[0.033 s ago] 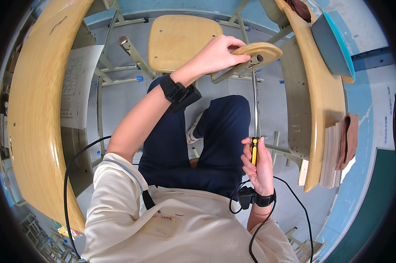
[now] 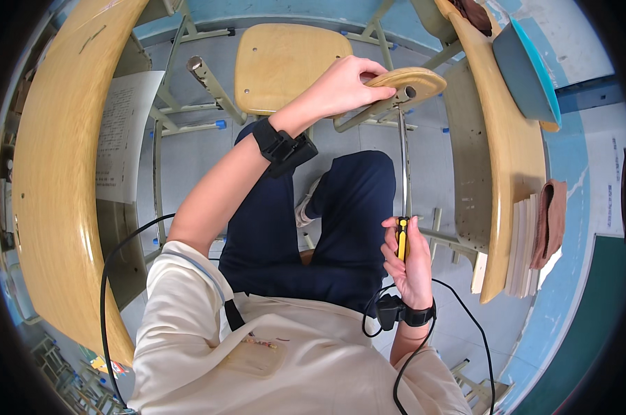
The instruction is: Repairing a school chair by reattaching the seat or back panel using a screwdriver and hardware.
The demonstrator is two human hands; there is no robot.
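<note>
Hands (image 2: 347,86) (image 2: 416,273): left around wooden panel (image 2: 423,80), right around yellow-black screwdriver (image 2: 402,238).

wall (image 2: 569,155): blue-white | floor (image 2: 188,155): grey, tiled | left desk (image 2: 57,173): wood-topped | right desk (image 2: 512,149): wood-topped

A teal basin (image 2: 524,75) is set on the right table (image 2: 504,162); books (image 2: 522,242) are stacked beside a brown item (image 2: 549,227). Paper (image 2: 122,138) is seen at the left table's (image 2: 57,180) inner edge.

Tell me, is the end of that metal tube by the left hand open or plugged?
Open: the metal tube beside the left hand shows a dark hollow at its end, with no plug visible.
</note>
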